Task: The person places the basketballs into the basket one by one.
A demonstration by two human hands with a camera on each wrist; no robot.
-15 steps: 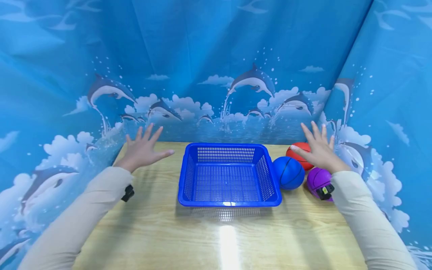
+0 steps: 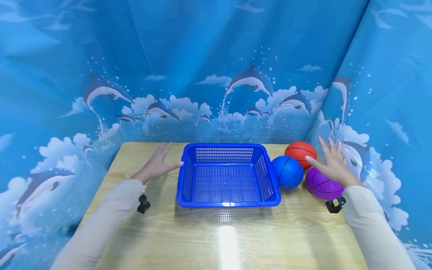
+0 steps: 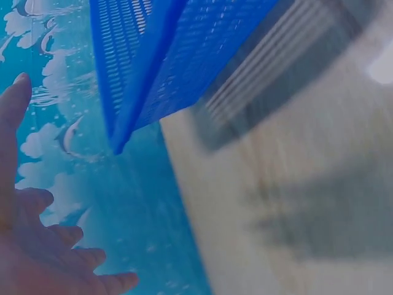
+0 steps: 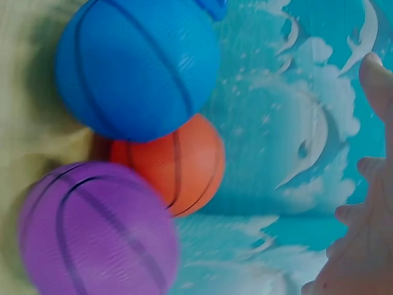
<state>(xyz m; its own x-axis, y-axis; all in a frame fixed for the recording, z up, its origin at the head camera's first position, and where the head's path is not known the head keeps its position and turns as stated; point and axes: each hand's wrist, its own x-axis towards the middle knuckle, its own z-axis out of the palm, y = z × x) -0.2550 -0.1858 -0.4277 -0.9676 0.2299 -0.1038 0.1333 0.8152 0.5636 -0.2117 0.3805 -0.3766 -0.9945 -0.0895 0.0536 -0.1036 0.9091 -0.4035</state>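
Note:
A blue plastic basket (image 2: 228,204) with perforated walls stands at the middle of the table, nothing inside it. My left hand (image 2: 156,165) hovers by its left side, fingers straight and thumb toward the rim; whether the thumb touches I cannot tell. In the left wrist view the hand (image 3: 43,246) holds nothing. To the right of the basket sit a blue ball (image 2: 287,172), a red ball (image 2: 299,152) and a purple ball (image 2: 322,184), close together. Above the purple ball is my right hand (image 2: 334,165), fingers spread and holding nothing; the right wrist view shows it apart from the balls.
The light wooden table (image 2: 202,240) ends against a blue curtain (image 2: 189,75) printed with dolphins, which encloses the back and both sides. A small black camera (image 2: 143,204) is on the left wrist and another black camera (image 2: 335,205) on the right.
My left hand has moved right and slightly down toward the basket. My right hand has shifted right and down, uncovering more of the red ball. Basket and balls stay in place.

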